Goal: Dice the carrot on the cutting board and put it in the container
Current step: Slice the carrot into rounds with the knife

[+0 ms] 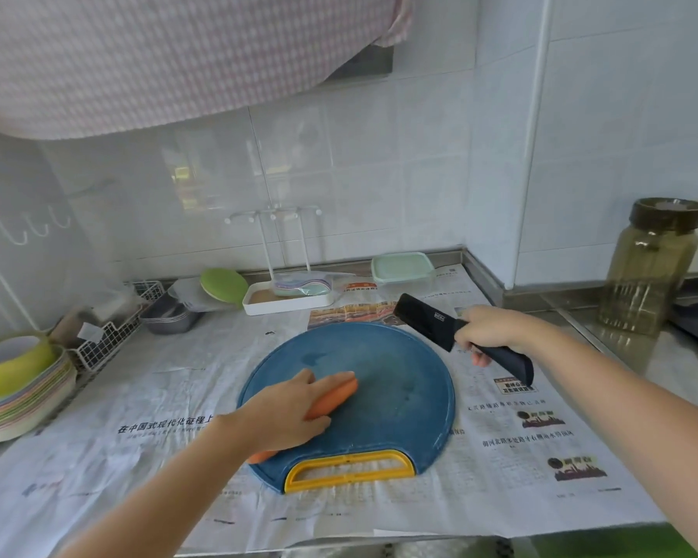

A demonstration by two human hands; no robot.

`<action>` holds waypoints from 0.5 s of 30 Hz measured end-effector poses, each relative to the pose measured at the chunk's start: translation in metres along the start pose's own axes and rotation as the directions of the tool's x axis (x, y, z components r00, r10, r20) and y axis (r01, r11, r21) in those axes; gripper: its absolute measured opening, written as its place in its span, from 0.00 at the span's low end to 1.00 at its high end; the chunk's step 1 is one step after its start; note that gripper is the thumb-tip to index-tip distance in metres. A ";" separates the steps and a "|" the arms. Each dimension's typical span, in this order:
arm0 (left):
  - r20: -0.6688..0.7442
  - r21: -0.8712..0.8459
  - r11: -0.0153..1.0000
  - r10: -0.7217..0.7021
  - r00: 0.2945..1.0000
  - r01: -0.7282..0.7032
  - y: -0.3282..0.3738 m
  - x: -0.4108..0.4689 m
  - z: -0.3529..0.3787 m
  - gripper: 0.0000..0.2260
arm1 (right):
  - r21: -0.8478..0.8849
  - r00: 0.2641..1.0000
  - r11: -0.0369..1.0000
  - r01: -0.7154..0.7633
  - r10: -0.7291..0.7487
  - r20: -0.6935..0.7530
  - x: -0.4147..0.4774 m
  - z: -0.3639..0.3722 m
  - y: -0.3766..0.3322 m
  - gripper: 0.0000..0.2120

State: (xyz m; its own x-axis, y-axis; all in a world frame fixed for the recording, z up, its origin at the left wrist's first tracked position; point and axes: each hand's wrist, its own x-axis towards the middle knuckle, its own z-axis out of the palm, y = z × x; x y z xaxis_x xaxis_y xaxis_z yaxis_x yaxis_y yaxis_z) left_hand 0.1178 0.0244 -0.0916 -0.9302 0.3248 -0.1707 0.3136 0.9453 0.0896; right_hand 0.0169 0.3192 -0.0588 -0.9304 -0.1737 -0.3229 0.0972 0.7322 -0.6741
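Note:
An orange carrot (335, 396) lies slantwise on the round blue cutting board (399, 380), which has a yellow handle at its near edge. My left hand (291, 412) rests over the carrot's middle, with fingers stretched along it and the thumb curled underneath. Both carrot ends stick out past the hand. My right hand (496, 330) grips the handle of a black knife (428, 320), held in the air above the board's far right rim with its blade pointing left and away. A clear container with a mint-green lid (403, 267) stands at the back by the wall.
Newspaper covers the counter. At the left are stacked plates with a green bowl (13, 364) and a white wire rack (109, 340). A white tray with a cup stand (287, 300) and grey tubs sit behind the board. A tall glass jar (649, 267) stands at the right.

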 end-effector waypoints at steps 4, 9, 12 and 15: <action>-0.077 -0.091 0.995 0.038 0.996 -0.045 -0.010 0.010 0.007 0.24 | -0.062 0.986 0.984 0.167 -0.165 0.024 -0.027 0.026 -0.022 0.04; -0.113 -0.187 0.980 0.046 0.992 -0.067 -0.022 0.022 0.008 0.22 | -0.188 0.952 0.934 0.305 -0.290 0.103 -0.042 0.073 -0.037 0.09; -0.098 -0.246 0.967 0.042 0.994 -0.065 -0.025 0.027 0.007 0.22 | -0.228 0.949 0.922 0.314 -0.301 0.092 -0.041 0.086 -0.039 0.09; -0.083 -0.281 0.958 0.039 0.996 -0.061 -0.028 0.030 0.008 0.22 | -0.225 0.951 0.924 0.311 -0.301 0.077 -0.040 0.092 -0.041 0.05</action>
State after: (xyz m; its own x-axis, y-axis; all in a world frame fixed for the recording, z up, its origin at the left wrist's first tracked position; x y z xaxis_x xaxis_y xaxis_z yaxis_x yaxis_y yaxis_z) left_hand 0.0827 0.0078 -0.1071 -0.9300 0.3576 -0.0848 0.3034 0.8774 0.3717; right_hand 0.0828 0.2359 -0.0795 -0.8862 -0.4364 -0.1555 -0.2787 0.7703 -0.5735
